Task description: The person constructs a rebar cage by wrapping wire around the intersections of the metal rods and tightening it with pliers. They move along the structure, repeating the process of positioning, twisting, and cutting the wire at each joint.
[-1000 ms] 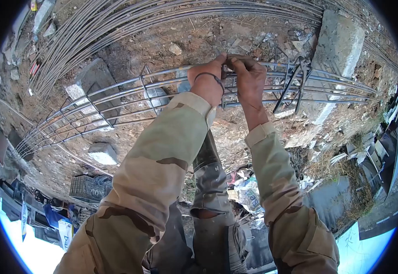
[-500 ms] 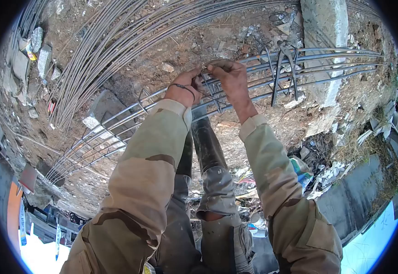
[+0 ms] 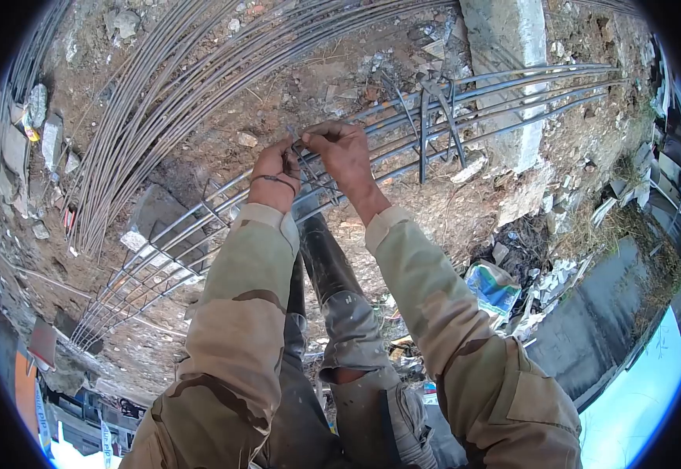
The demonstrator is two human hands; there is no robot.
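Note:
Long steel bars [image 3: 505, 113] with square wire ties form a cage that crosses the view from lower left to upper right. My left hand [image 3: 276, 173] is closed at the cage's upper edge, a dark wire loop round its wrist. Beside it my right hand [image 3: 342, 155] pinches with thumb and forefinger, the fingertips of both hands almost touching over a square tie [image 3: 317, 184]. What the fingertips hold is too small to make out. Dark pincers [image 3: 425, 117] hang across the bars to the right of my hands.
Loose rods [image 3: 149, 117] curve over the dirt at the upper left. The cage rests on a concrete block [image 3: 170, 215] at left and a concrete beam [image 3: 505, 47] at right. My boot [image 3: 326, 254] stands below the cage. A colourful sack [image 3: 493, 289] lies among rubble at right.
The view has shifted, so the cage, pincers and beam appear farther left. Both hands remain together at the tie, and the right hand's fingers are bent a little differently.

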